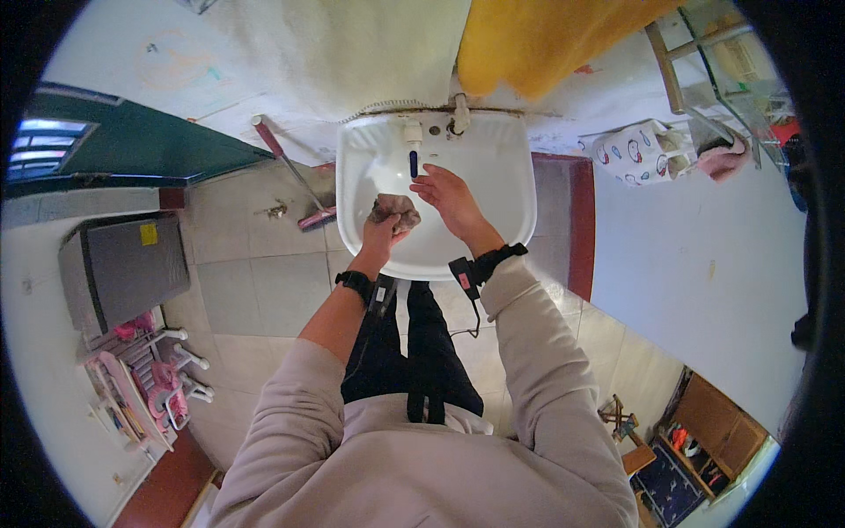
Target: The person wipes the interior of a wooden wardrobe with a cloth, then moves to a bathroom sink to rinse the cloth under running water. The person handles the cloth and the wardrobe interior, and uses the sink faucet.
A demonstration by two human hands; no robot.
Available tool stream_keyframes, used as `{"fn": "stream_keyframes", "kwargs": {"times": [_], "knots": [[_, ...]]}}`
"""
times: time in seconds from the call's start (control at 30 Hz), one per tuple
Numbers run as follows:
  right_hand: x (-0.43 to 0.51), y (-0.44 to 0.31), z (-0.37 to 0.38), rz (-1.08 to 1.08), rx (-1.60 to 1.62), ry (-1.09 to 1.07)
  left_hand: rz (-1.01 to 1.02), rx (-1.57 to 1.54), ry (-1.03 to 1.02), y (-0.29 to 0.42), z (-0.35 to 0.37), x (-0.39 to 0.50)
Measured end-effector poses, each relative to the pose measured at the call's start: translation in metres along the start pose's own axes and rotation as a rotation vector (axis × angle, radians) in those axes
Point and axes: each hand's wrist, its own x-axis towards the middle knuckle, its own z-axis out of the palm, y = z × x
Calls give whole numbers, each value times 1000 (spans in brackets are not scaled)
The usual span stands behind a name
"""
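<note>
A white washbasin [488, 218] is right before me. In my left hand [377, 239] is a crumpled, damp-looking grey-brown cloth [395, 210], held over the left side of the bowl. My right hand [450, 198] is over the middle of the basin and holds nothing; its fingers are partly bent and apart. Those fingertips are beside the blue lever [414, 164] of a white tap [412, 134] at the basin's back; whether they touch it I cannot tell.
A broom [318, 218] leans left of the basin. Yellow [521, 46] and pale towels [370, 53] hang above it. A patterned bag [634, 153] and glass shelf [733, 105] are at the right. A grey cabinet-like box [135, 264] stands left on the tiled floor [264, 284].
</note>
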Motion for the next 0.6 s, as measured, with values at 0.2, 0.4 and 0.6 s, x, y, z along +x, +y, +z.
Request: {"fn": "stream_keyframes", "kwargs": {"times": [0.2, 0.4, 0.6], "knots": [[21, -16, 19, -242, -903, 139, -126, -52, -4, -1, 16, 34], [21, -36, 29, -363, -1382, 203, -162, 6, -106, 3, 15, 54], [25, -46, 27, -367, -1517, 130, -193, -37, -109, -1, 17, 62]]}}
